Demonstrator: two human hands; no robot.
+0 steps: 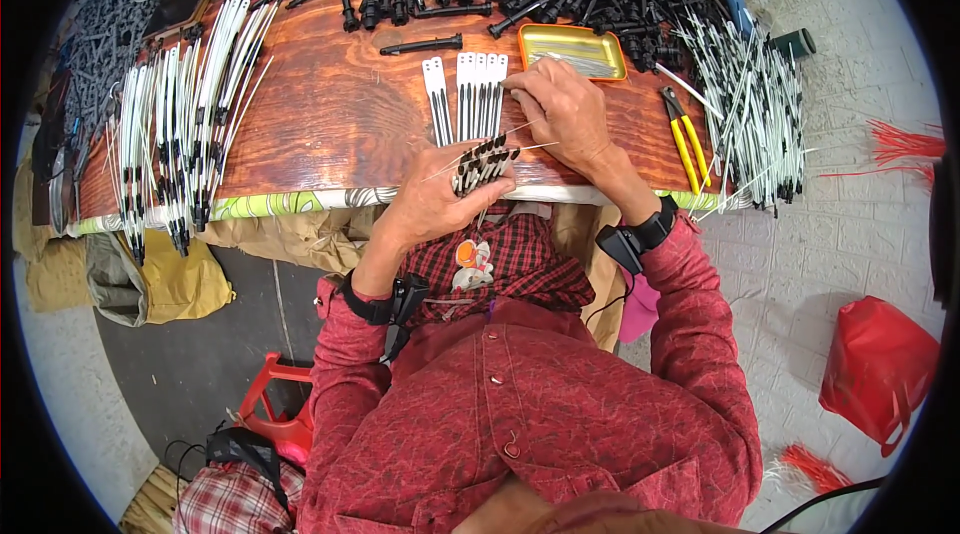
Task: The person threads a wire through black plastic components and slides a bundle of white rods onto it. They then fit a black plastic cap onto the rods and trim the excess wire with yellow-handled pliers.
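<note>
Black-ended sticks [484, 170] fill the clasped left hand [432, 198]; the half-curled right hand [566, 114] touches white strips [481, 71].

No lettering, label, brand, number or sign can be read at this crowded wooden worktable [330, 104], whether among the parts spread across it, on the worker's red patterned jacket [430, 414] or on the red bag [875, 369] at right.

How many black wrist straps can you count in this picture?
2: one strap around the left wrist, another strap around the right wrist.
</note>
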